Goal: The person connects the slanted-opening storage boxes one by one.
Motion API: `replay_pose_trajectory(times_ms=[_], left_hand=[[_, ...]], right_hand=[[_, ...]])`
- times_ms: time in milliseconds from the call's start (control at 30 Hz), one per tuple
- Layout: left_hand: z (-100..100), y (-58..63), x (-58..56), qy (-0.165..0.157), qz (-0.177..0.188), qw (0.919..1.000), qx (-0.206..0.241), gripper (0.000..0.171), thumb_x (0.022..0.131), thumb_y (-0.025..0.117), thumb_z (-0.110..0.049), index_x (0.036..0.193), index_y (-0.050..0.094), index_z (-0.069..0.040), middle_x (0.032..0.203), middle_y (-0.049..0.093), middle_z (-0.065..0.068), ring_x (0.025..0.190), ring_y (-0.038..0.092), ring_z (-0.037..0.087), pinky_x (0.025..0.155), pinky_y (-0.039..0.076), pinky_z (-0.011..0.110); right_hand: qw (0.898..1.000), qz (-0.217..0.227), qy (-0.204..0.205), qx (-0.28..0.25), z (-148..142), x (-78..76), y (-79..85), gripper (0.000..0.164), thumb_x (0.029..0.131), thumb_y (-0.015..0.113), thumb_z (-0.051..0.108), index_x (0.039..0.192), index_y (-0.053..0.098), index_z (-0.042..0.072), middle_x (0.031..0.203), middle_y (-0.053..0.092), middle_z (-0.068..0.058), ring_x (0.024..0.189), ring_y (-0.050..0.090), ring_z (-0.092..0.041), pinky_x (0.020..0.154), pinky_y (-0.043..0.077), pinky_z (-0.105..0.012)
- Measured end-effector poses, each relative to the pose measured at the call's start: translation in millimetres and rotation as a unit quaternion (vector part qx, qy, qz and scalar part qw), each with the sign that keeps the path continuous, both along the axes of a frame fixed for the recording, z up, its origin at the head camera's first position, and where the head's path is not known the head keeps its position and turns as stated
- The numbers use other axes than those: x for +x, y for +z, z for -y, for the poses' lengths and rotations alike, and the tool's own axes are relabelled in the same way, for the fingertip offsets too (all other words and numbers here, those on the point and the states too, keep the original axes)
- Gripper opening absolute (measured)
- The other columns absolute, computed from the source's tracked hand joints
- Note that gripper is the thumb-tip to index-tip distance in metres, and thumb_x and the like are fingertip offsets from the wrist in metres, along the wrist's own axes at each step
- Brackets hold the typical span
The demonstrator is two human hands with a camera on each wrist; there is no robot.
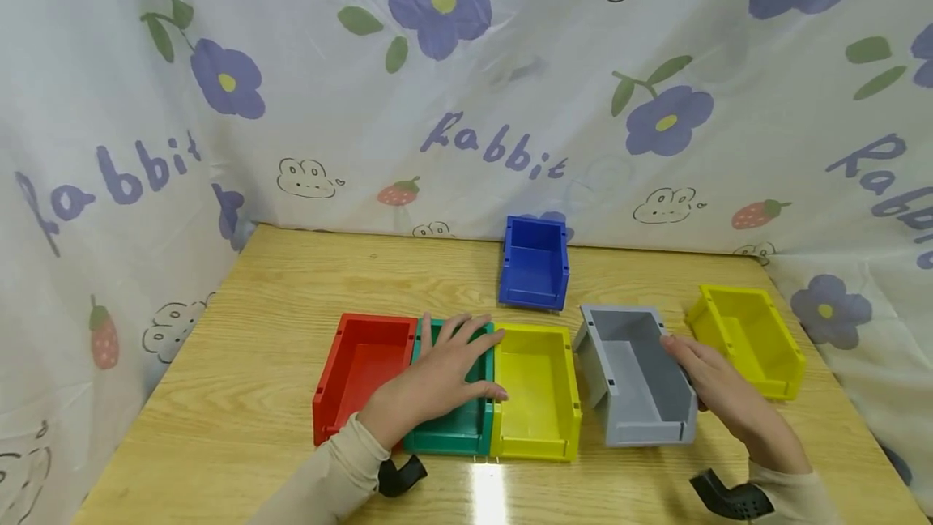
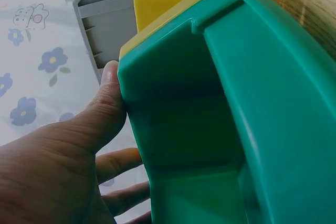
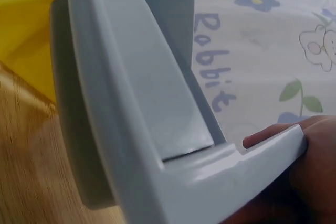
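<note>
Gray bin (image 1: 631,383), smooth, open-topped, low front lip

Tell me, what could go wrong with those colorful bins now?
The right grip holds the gray bin by one side, so it might twist or slip. If it swings toward the row, it could bump the yellow bin beside the green bin and push the row crooked. The left grip reaches over the green bin, so a careless push there might shove it into the red bin.
</note>
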State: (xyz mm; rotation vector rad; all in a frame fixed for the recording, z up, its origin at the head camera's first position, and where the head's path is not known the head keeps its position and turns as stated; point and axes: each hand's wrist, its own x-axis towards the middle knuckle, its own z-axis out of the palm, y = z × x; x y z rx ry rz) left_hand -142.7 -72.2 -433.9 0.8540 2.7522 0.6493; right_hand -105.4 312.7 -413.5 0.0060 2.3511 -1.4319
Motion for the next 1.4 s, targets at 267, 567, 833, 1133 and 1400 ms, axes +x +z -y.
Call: replay_pose_trajectory(times_ms=[267, 567, 833, 1133, 1400], left_hand=[[0, -0.1, 1.4, -0.005, -0.007, 1.0000, 0.001, 0.080, 0.090, 0.069, -0.060, 0.158, 0.047, -0.022, 0.168, 0.036, 0.009, 0.156, 0.025, 0.041, 0.120, -0.005, 0.080], [0, 4.3, 1.1, -0.016, -0.038, 0.9986, -0.032, 0.079, 0.094, 0.064, -0.060, 0.159, 0.045, -0.020, 0.169, 0.035, 0.010, 0.156, 0.026, 0.039, 0.121, -0.003, 0.080], [-52, 32.6, 12.3, -0.040, -0.082, 0.9947, -0.048, 0.073, 0.102, 0.048, -0.065, 0.162, 0.041, -0.023, 0.171, 0.032, 0.002, 0.156, 0.031, 0.032, 0.123, 0.007, 0.078], [-104, 37.1, 20.8, -0.009, -0.118, 0.9896, -0.081, 0.084, 0.095, 0.051, -0.075, 0.155, 0.052, -0.016, 0.165, 0.042, 0.000, 0.148, 0.040, 0.027, 0.119, 0.020, 0.080], [-103, 37.6, 17.6, 0.009, -0.101, 0.9924, -0.071, 0.084, 0.088, 0.062, -0.077, 0.152, 0.057, -0.022, 0.163, 0.045, -0.002, 0.149, 0.040, 0.030, 0.118, 0.023, 0.079]], right_hand=[[0.999, 0.001, -0.024, 0.023, 10, 4.1, -2.4, 0.070, 0.115, 0.027, 0.047, 0.156, 0.031, -0.009, 0.119, 0.065, -0.024, 0.089, 0.067, -0.014, 0.071, 0.060, -0.031], [0.992, -0.042, -0.068, 0.095, 26, 7.0, 0.7, 0.053, 0.113, 0.034, 0.048, 0.094, 0.048, 0.001, 0.072, 0.043, -0.003, 0.062, 0.043, -0.013, 0.058, 0.043, -0.029], [0.992, -0.040, -0.069, 0.099, 27, 7.1, -0.5, 0.052, 0.113, 0.036, 0.049, 0.086, 0.043, 0.005, 0.069, 0.034, -0.001, 0.062, 0.038, -0.013, 0.058, 0.038, -0.030], [0.991, -0.048, -0.081, 0.092, 33, 8.1, -3.7, 0.051, 0.113, 0.040, 0.047, 0.083, 0.044, 0.006, 0.066, 0.037, 0.000, 0.057, 0.041, -0.013, 0.055, 0.041, -0.029], [0.994, -0.038, -0.075, 0.072, 32, 7.5, -7.7, 0.048, 0.114, 0.039, 0.042, 0.082, 0.044, 0.007, 0.062, 0.038, 0.001, 0.052, 0.040, -0.013, 0.051, 0.042, -0.030]])
